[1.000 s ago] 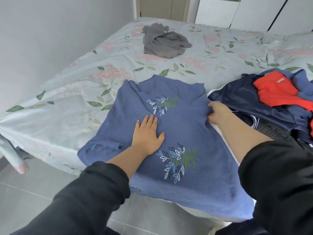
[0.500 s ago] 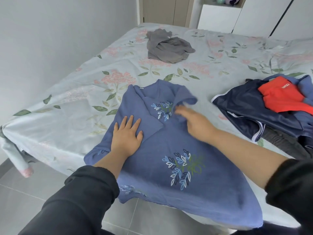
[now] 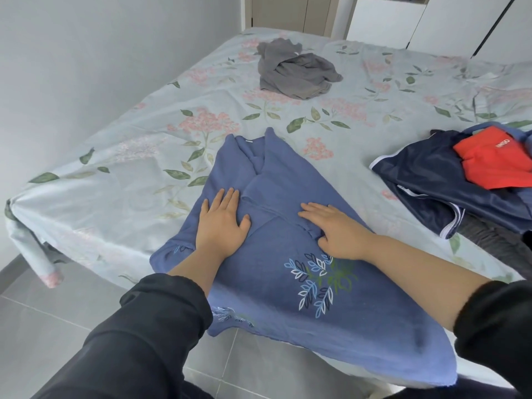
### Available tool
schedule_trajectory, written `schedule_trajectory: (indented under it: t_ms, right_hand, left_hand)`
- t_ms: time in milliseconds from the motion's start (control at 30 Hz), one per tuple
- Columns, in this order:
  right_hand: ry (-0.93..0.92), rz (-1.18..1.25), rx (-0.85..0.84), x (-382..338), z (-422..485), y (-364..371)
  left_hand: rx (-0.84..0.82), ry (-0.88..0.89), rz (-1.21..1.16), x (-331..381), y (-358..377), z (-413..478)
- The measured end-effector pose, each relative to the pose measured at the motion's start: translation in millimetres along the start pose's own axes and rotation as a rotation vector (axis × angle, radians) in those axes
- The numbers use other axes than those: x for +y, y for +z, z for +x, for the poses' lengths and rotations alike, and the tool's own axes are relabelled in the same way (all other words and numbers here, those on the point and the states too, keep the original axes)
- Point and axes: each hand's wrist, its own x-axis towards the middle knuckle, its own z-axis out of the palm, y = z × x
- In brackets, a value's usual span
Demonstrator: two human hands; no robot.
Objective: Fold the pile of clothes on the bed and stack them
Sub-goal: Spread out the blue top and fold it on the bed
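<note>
Blue shirt (image 3: 288,272) sleeves folded in, body unfolded. Left hand (image 3: 220,226), right hand (image 3: 336,231) flat, fingers straight, pressing. Grey garment (image 3: 293,72), navy-red pile (image 3: 460,180) unfolded; no stack.

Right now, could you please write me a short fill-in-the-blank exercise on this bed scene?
The left hand and right hand press flat on the top, whose colour is ____.
The crumpled garment far up the bed is ____.
The red garment lies at the person's ____ side.
Missing words: blue; grey; right.
</note>
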Motion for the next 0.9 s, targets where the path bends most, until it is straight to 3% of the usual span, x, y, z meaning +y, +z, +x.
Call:
schedule_trajectory:
  t_ms: [167, 300, 467, 533, 600, 667, 767, 900]
  right_hand:
    - [-0.095, -0.197, 0.217, 7, -4, 2]
    - [-0.151, -0.304, 0.45, 5, -18, -5]
    - [0.003, -0.076, 0.642, -16, -6, -18]
    - [0.002, -0.021, 0.521, -27, 13, -14]
    - [0.0, -0.054, 0.216, -25, 27, -5]
    - [0.169, -0.124, 0.028, -10, 34, 2]
    - [0.545, -0.085, 0.048, 8, 41, -3]
    - [0.544, -0.038, 0.138, -2, 56, -14]
  left_hand:
    - [0.075, 0.096, 0.005, 3, -5, -5]
    - [0.001, 0.148, 0.095, 2, -2, -2]
    - [-0.007, 0.147, 0.088, 0, 2, 0]
    - [-0.006, 0.15, 0.087, 1, 1, 0]
    - [-0.006, 0.152, 0.082, 1, 0, -2]
    - [-0.004, 0.146, 0.059, 0, -1, -2]
    - [-0.008, 0.136, 0.034, 0, 0, -1]
    - [0.064, 0.094, -0.114, 0, -6, 4]
